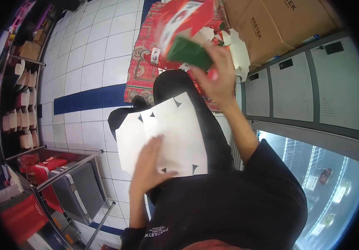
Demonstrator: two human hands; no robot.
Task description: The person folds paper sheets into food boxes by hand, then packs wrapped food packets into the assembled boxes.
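A folded flat white cardboard sheet (179, 137) with dark corner notches lies across my lap. My left hand (148, 164) rests on its lower left part, fingers stretched out and thumb spread. Beyond my knees, my right hand (217, 73) grips a dark green piece of card (190, 53) between thumb and fingers. Right beside this stands a red and white printed carton panel (183, 23), smeared by motion. Whether the green and red pieces are joined, I cannot tell.
Below the right hand spreads a red patterned cloth (140, 71) with loose white card pieces (238, 52). Brown boxes (267, 31) sit on grey lockers (292, 83) at right, above a lit glass-front cooler (325, 179). A metal-framed rack (71, 171) stands at left on white floor tiles (83, 71).
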